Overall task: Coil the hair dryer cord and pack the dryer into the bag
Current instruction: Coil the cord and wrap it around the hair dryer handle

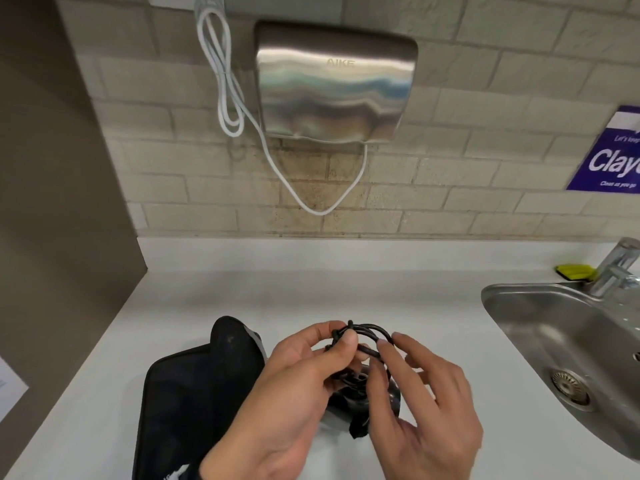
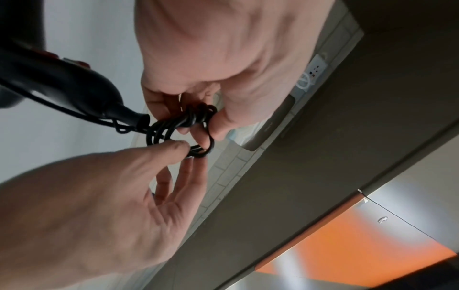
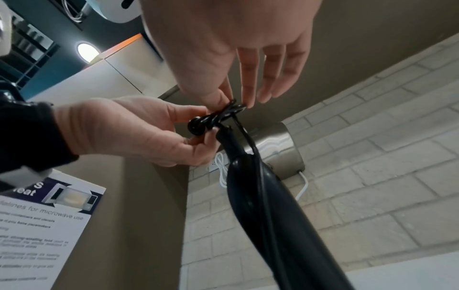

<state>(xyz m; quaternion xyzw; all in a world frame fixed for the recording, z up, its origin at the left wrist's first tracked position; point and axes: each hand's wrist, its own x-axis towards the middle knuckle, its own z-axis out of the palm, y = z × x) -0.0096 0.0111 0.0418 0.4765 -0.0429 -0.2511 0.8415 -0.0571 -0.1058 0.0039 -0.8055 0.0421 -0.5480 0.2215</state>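
The black hair dryer cord is wound into a small coil held above the white counter. My left hand grips one side of the coil with curled fingers and thumb, as the left wrist view shows at the cord. My right hand pinches the other side between thumb and forefinger, its other fingers straight. The black hair dryer hangs under the hands; its handle runs down from the coil. The black bag lies flat on the counter to the left.
A steel sink with a tap and a yellow sponge is at the right. A steel hand dryer with a white cable hangs on the tiled wall. A brown panel bounds the left.
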